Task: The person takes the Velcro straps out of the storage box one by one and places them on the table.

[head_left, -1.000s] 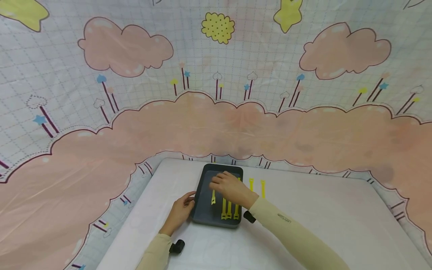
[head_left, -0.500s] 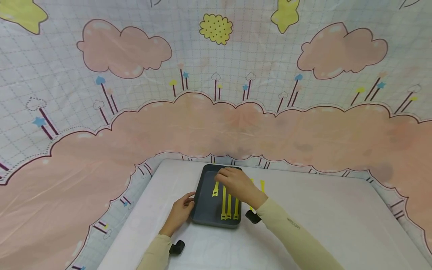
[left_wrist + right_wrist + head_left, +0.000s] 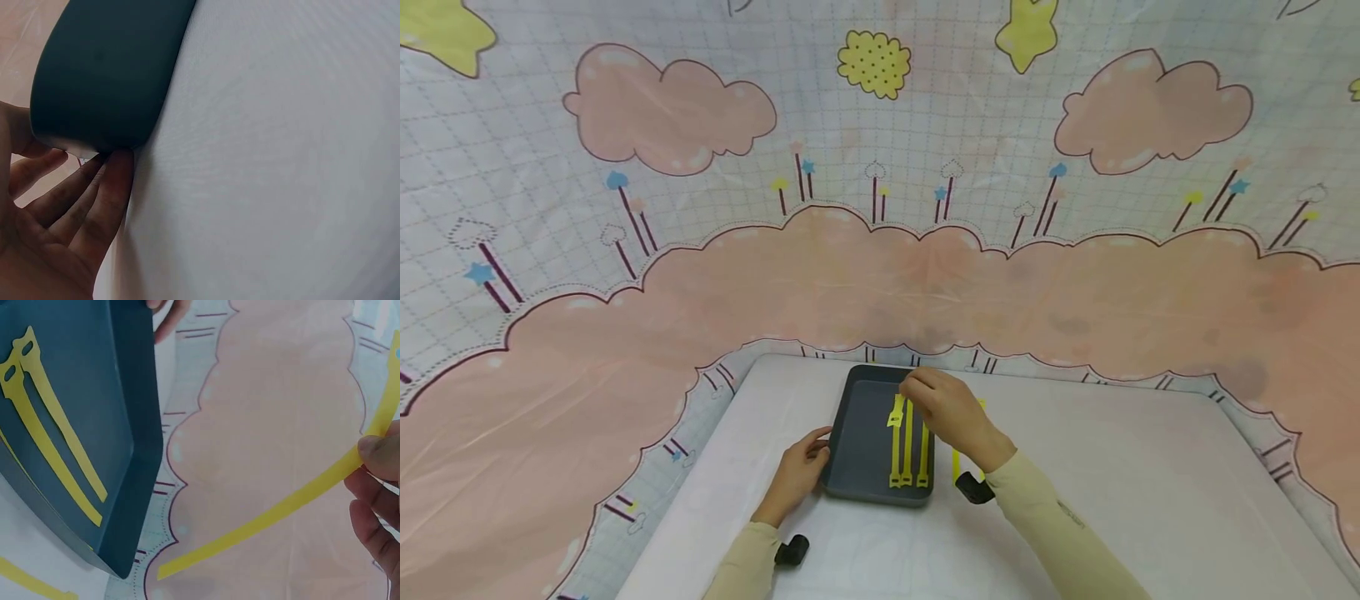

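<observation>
My right hand (image 3: pixel 951 408) pinches a yellow cable strap (image 3: pixel 275 512) between thumb and fingers. Its slotted head (image 3: pixel 895 417) hangs over the right part of a dark tray (image 3: pixel 853 450), and its long tail reaches down-left in the right wrist view. Three like yellow straps (image 3: pixel 907 458) lie side by side in the tray, heads toward me; the hand hides some of their far ends. At the tray's left side, my left hand (image 3: pixel 797 471) touches the outer wall with its fingertips, fingers loosely bent, as the left wrist view (image 3: pixel 69 212) shows.
To the tray's right, two more yellow straps (image 3: pixel 956 468) lie on the white table (image 3: pixel 1112 467), partly covered by my right hand and wrist camera (image 3: pixel 974 487). A patterned cloth (image 3: pixel 925 283) stands behind the table.
My right hand has moved to the right across the tray with the strap, whose head is now above the leftmost lying strap. My left hand stays at the tray's side.
</observation>
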Motion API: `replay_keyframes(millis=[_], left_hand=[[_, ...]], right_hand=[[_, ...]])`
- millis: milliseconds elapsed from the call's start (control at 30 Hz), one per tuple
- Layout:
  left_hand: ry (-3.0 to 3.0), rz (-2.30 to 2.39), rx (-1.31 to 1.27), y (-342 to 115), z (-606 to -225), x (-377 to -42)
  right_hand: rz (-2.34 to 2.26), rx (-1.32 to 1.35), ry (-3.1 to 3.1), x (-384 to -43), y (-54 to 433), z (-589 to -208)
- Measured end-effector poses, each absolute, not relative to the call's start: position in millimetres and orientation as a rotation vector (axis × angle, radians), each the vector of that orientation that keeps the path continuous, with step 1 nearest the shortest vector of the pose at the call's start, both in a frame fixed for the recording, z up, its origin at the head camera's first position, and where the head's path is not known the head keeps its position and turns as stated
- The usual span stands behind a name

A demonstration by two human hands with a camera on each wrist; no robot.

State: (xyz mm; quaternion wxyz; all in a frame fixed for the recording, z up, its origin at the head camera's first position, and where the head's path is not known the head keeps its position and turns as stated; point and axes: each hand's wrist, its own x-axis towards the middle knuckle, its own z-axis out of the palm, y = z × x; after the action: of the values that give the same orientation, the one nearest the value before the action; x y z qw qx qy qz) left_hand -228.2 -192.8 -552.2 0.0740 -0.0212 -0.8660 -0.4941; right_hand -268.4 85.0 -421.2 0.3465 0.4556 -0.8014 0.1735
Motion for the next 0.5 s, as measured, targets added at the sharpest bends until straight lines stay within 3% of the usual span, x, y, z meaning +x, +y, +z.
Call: replay_keyframes(millis=[500], left_hand=[[-2.608,-1.483,-0.047,-193,-552,-228]], right_hand=[[0.567,1.067,-2.113,-266,112,-421]])
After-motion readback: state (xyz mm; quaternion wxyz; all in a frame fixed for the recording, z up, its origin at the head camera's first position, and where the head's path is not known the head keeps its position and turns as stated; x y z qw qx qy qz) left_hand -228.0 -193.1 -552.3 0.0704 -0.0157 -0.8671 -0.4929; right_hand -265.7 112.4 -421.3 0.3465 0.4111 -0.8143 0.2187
